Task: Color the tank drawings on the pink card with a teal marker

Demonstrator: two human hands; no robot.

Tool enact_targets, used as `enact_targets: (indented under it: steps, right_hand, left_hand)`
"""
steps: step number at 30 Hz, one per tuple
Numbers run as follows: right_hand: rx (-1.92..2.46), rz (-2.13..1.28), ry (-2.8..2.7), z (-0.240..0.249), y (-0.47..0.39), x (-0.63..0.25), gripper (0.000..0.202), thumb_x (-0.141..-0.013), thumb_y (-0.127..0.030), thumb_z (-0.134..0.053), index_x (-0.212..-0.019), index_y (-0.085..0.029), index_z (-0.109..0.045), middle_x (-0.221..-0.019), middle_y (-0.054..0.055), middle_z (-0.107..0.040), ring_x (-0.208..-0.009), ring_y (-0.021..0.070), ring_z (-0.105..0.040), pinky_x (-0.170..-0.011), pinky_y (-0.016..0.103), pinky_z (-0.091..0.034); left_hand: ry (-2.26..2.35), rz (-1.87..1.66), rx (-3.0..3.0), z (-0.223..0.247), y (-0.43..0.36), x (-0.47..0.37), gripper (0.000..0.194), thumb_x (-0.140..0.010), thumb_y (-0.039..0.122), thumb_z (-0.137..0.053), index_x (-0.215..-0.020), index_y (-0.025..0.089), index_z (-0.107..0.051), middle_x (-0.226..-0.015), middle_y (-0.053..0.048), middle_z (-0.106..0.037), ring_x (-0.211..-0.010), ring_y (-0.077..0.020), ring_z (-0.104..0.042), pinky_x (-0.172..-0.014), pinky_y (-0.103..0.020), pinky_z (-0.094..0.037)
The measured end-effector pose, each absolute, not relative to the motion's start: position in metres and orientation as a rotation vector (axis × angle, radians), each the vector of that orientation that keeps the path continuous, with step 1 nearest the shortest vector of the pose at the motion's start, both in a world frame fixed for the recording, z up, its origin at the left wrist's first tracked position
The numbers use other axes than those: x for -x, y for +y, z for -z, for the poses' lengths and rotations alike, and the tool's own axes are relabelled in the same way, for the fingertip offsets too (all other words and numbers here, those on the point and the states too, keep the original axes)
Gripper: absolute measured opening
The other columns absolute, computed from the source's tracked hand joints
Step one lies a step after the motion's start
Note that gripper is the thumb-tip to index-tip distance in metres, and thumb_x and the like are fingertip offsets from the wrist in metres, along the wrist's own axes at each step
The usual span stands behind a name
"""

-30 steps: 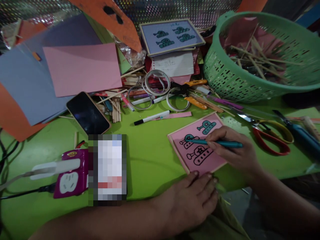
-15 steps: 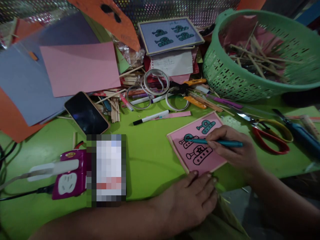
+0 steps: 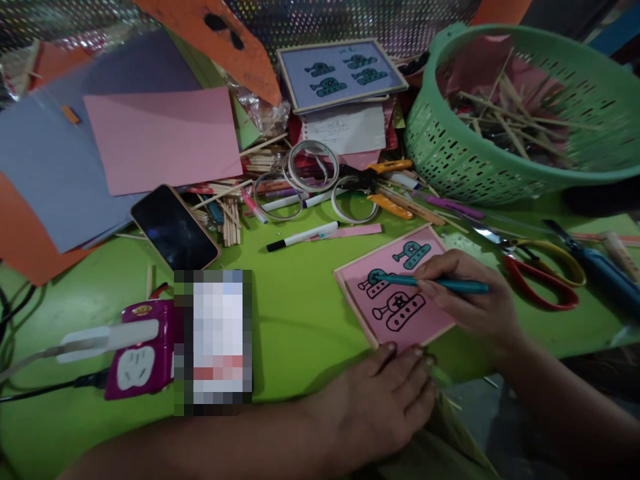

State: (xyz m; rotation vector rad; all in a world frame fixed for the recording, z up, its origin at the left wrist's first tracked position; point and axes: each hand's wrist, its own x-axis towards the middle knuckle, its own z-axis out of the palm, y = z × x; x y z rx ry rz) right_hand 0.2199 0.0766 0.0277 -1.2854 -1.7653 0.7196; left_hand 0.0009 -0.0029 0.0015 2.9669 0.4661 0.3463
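Observation:
My right hand (image 3: 465, 293) is closed around a teal marker (image 3: 445, 285), its tip on a tank drawing at the left of a pink card (image 3: 357, 267). The card has a thin pale wooden border and black-outlined tanks. Its upper tank is coloured teal; the left one is teal on its turret, and the lower one is pink inside its outlines. My left hand (image 3: 380, 400) lies flat, fingers stretched out, with fingertips at the card's near edge. Part of the card's right side is hidden by my right hand.
A green basket (image 3: 480, 160) of wooden sticks stands at back right. Scissors (image 3: 540, 287) lie right of the card. Behind are tape rolls (image 3: 313, 167), a white marker (image 3: 305, 235) and a framed blue card (image 3: 340, 73). Leftward are a phone (image 3: 175, 227) and a purple power socket (image 3: 140, 353).
The marker and my right fingers have shifted slightly at the left tank. My left hand stays at the card's near edge.

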Motion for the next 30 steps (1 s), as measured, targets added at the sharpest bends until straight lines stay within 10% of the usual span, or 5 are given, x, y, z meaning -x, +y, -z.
enact_targets:
  steps: [30]
  right_hand:
    - [1.298, -0.716, -1.753, -0.0252, 0.0758, -0.2216, 0.011, -0.088, -0.014, -0.073, -0.085, -0.024, -0.069, -0.071, 0.0, -0.07, -0.059, 0.0146, -0.064, -0.054, 0.026, -0.051]
  left_hand:
    - [0.437, -0.297, -2.991, -0.0017, -0.0017, -0.0011, 0.044, -0.11, 0.02, -0.038, -0.147, 0.019, -0.062, -0.156, -0.006, -0.059, -0.142, -0.0225, -0.057, -0.115, -0.04, -0.042]
